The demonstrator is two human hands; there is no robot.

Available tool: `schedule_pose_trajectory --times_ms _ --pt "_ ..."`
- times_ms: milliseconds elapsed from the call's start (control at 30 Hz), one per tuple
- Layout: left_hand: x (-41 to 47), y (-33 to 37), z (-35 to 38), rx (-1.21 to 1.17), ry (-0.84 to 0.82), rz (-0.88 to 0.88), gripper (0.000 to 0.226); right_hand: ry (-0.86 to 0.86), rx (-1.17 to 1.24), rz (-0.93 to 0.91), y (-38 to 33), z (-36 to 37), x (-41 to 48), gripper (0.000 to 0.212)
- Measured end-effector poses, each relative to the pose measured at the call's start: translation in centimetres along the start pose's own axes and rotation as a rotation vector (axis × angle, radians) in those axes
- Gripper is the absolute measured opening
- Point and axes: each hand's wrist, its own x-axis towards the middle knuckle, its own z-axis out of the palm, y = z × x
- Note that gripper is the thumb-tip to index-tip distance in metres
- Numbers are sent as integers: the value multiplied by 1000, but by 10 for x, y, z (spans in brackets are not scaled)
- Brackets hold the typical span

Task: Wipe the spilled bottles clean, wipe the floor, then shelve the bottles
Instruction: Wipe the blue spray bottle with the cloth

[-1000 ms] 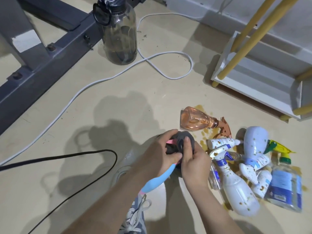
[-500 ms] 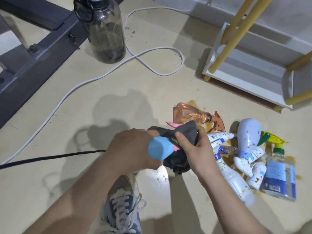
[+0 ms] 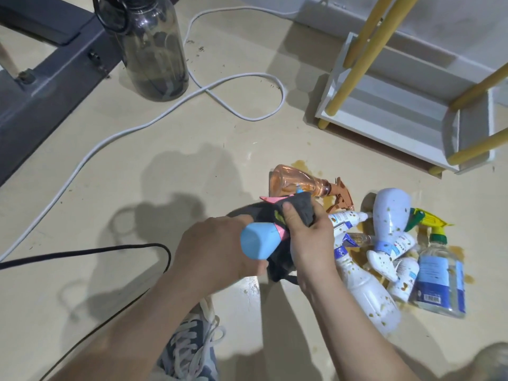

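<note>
The light-blue plastic spray bottle, gripped above the floor by the left hand with curled fingers, has turned base-up within the last second, while the right hand pinches a dark grey cloth round its neck, so wiping continues.

Wrapped in dark cloth, raised off the floor: blue bottle, base toward camera. Heaped on their sides, brown-spattered: spray bottles.

Smoky water jug beside white cable, grey frame, black cable, sneaker
</note>
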Motion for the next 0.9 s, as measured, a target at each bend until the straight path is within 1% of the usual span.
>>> schedule_pose_trajectory --times_ms 67,100,133,167,233,267,300,367,400,433,500,533,633,667,733,767,800,867,900 --pt "1 3 1 -4 31 -39 50 -25 110 78 5 1 -7 19" --pt "1 5 1 -18 51 -68 52 -13 142 118 8 2 -9 15" --pt "2 7 2 -16 70 -91 53 18 149 147 9 4 -11 6" --pt "2 9 3 2 87 -98 55 77 112 139 9 5 -12 6" --pt "-1 14 7 19 103 -108 56 146 13 72 4 5 -12 26" --pt "-3 15 8 8 103 -116 56 178 -27 82 0 4 -10 32" --pt "-3 14 9 -19 96 -128 55 205 -10 140 -5 3 -7 35" --pt "-7 13 10 -128 66 -178 53 243 91 294 -11 -1 1 34" --pt "-9 12 11 -169 53 -202 53 232 106 342 -15 -2 3 33" --pt "-9 11 13 -167 58 -202 55 201 94 342 -15 -1 4 33" --pt "-5 11 16 -73 120 -184 60 122 72 271 -15 10 -2 32" --pt "-2 10 17 3 167 -175 62 74 81 280 -12 16 -10 28" --pt "4 12 15 203 306 -87 63 -77 95 391 -1 23 -32 26" --pt "4 12 15 221 332 -65 62 -121 75 408 0 21 -37 24" --pt "1 9 19 219 381 -3 57 -187 10 375 -5 17 -40 22" --pt "0 10 22 215 388 27 57 -188 10 360 -10 16 -38 24" --pt "-1 11 25 202 379 50 60 -147 42 376 -15 17 -36 27" --pt "-5 16 26 165 348 69 66 -5 127 454 -26 20 -27 37" --pt "-7 19 23 117 299 51 63 37 147 468 -28 22 -22 40"
